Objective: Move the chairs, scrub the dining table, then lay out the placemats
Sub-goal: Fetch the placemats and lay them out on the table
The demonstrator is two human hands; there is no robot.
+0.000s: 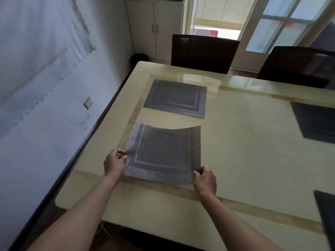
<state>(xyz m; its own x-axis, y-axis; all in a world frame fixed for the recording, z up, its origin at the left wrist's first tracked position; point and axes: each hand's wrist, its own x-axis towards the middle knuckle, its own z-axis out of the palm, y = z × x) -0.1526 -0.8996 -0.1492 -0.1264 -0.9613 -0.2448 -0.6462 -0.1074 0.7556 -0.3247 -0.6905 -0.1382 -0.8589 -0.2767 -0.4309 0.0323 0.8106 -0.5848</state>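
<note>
A grey woven placemat (163, 153) hangs curved just above the near left part of the cream dining table (244, 142), its far edge sagging in the middle. My left hand (115, 163) pinches its near left edge. My right hand (204, 180) pinches its near right corner. A second grey placemat (175, 97) lies flat at the far left of the table. Two more dark placemats, one at the right edge (315, 122) and one at the near right (327, 214), are partly cut off by the frame.
Two dark chairs, one at the far side (204, 53) and one at the far right (297, 66), stand against the table's far edge. A white wall with a socket (88, 102) runs close along the table's left side. A cabinet (154, 28) and a small black bin (138, 58) stand behind.
</note>
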